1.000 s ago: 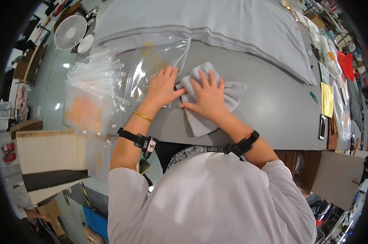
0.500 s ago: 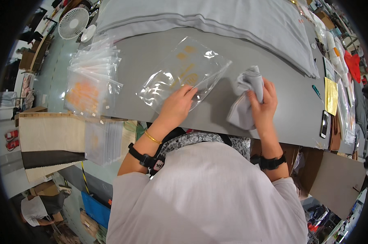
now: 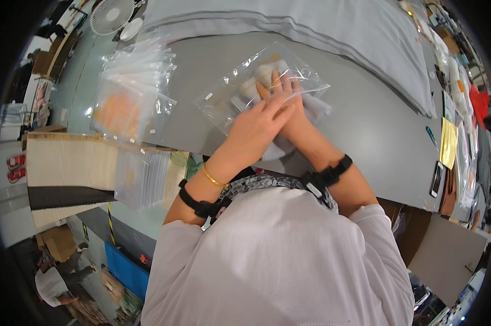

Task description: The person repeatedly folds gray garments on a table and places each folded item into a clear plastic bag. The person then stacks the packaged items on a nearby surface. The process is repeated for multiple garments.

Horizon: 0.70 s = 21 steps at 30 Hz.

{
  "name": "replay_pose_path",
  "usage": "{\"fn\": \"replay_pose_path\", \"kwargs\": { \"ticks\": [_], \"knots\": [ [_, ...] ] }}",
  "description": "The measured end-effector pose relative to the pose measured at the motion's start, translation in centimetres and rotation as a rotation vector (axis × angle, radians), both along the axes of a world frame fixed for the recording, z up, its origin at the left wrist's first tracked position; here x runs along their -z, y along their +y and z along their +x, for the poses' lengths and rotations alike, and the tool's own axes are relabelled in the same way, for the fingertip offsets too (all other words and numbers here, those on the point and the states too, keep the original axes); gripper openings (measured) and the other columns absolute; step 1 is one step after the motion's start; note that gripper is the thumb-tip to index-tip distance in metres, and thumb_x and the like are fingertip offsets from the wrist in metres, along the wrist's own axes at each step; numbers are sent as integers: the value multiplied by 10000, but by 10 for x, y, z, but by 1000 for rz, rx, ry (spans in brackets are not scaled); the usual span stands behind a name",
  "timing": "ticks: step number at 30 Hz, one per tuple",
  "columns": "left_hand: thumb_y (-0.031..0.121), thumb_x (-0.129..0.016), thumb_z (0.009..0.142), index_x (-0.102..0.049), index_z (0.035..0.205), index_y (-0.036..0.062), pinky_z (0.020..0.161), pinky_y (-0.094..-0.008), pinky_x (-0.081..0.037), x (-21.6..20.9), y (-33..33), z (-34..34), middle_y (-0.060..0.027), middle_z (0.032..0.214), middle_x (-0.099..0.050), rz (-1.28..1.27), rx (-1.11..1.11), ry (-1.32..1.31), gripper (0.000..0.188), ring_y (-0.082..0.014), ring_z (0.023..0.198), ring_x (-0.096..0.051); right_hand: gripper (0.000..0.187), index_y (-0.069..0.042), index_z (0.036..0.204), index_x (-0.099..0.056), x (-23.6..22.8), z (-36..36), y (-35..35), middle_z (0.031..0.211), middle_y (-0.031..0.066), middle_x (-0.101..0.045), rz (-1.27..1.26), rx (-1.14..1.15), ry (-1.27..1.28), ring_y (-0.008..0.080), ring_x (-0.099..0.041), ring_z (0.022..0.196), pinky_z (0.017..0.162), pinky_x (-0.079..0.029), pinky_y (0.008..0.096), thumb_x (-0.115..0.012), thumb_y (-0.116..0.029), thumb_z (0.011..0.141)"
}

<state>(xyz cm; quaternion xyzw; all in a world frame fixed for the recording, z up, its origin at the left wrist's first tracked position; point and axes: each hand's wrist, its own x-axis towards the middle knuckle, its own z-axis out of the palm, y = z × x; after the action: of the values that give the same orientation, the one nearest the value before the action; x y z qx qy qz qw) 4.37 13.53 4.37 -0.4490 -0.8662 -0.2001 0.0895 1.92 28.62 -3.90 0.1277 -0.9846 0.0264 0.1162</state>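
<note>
A clear zip bag [image 3: 215, 98] with yellowish printing lies on the grey table in front of me. Inside it is part of a folded light grey cloth [image 3: 267, 70]; another part of the cloth sticks out at the bag's near edge. My right hand [image 3: 289, 95] reaches into the bag, its fingers stretched out and spread over the cloth. Crossing over the right hand, my left hand [image 3: 256, 125] has its fingers closed at the bag's opening edge. Its fingertips are partly hidden against the right hand.
Left of the bag lies a fanned pile of clear bags [image 3: 128, 103]. More bags [image 3: 142, 176] stand in a box below it. Large stacked grey fabric [image 3: 289, 19] covers the table's far side. A phone [image 3: 436, 179] and a green cutter [image 3: 430, 135] lie at right.
My right hand has moved left with the grey cloth and gone into the bag, its fingers now spread. My left hand has shifted slightly right, staying at the bag's edge.
</note>
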Motion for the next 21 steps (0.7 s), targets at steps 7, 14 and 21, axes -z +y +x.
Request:
{"fn": "replay_pose_path", "kwargs": {
  "ticks": [7, 14, 21],
  "knots": [
    [42, -694, 860, -647, 1299, 47, 787, -409, -563, 0, -57, 27, -126, 1281, -622, 103, 15, -158, 441, -287, 1046, -645, 777, -160, 1528, -493, -56, 35, 53, 1628, 247, -334, -290, -374, -173, 464, -256, 1530, 1245, -203, 581, -760, -396, 838],
    [320, -713, 935, -517, 1408, -39, 1130, -498, -390, 59, -18, 52, -233, 1438, -480, 11, 264, -330, 625, -411, 1373, -427, 634, -152, 1503, -518, -7, 24, 47, 1592, 198, -413, -55, -336, -59, 419, -322, 1512, 1221, -248, 599, -696, -244, 901],
    [553, -689, 899, -451, 1465, -66, 1213, -606, -217, 81, -14, 32, -323, 1495, -378, -123, -57, -254, 873, -502, 1444, -290, 648, -77, 1540, -449, -9, 1, -1, 1596, 260, -388, -47, -176, -173, 499, -305, 1501, 1186, -187, 705, -630, -255, 943]
  ]
}}
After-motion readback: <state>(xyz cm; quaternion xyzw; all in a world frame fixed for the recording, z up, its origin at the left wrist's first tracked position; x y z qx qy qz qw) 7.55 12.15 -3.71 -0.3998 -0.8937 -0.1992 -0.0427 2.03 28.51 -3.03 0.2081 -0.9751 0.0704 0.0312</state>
